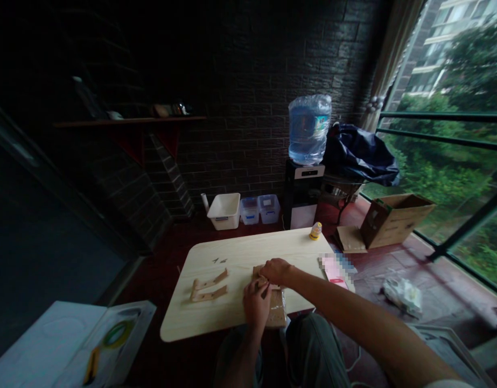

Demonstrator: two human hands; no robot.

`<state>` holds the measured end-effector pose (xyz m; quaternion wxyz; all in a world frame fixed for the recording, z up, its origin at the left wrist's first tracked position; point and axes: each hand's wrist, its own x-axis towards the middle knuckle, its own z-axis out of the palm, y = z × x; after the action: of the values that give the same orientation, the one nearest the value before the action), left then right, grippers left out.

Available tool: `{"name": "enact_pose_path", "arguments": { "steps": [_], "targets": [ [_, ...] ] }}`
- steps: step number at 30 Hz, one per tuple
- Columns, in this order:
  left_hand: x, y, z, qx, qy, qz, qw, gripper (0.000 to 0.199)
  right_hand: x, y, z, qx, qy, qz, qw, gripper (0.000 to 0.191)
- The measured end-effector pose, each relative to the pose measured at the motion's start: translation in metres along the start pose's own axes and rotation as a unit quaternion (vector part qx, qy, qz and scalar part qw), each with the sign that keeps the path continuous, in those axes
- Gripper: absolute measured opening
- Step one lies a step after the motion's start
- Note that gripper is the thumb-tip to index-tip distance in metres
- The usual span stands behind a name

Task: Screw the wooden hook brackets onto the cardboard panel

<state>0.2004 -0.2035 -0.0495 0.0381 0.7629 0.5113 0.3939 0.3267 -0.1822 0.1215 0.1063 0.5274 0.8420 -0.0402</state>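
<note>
Both my hands meet over a brown cardboard-coloured piece (277, 311) at the near edge of the pale wooden table (305, 253). My left hand (256, 303) has its fingers bent around something small that I cannot make out. Just above and to the right of it, my right hand (275, 271) is closed, fingers pointing down at the same spot; what it holds is hidden. To the left on the table lies a U-shaped wooden frame (210, 285) with two arms. Small dark pieces (223, 261) lie behind the frame.
A yellow-capped bottle (315, 231) stands at the table's back right, with a pink packet (335, 269) at the right edge. An open case (111, 345) is at lower left. Bins (224, 213), a water dispenser (305, 188) and a cardboard box (393, 221) stand beyond.
</note>
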Motion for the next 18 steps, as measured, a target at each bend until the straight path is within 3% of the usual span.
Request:
{"name": "enact_pose_path", "arguments": {
  "steps": [11,18],
  "targets": [
    [0.002,0.000,-0.001,-0.004,-0.010,-0.005,1.000,0.013,0.006,-0.001,0.021,0.028,0.001,0.030,0.999,0.027],
    [-0.002,-0.001,-0.001,0.005,-0.011,-0.006,1.000,0.014,0.008,-0.011,0.012,0.059,-0.015,0.044,0.997,0.029]
  ]
}}
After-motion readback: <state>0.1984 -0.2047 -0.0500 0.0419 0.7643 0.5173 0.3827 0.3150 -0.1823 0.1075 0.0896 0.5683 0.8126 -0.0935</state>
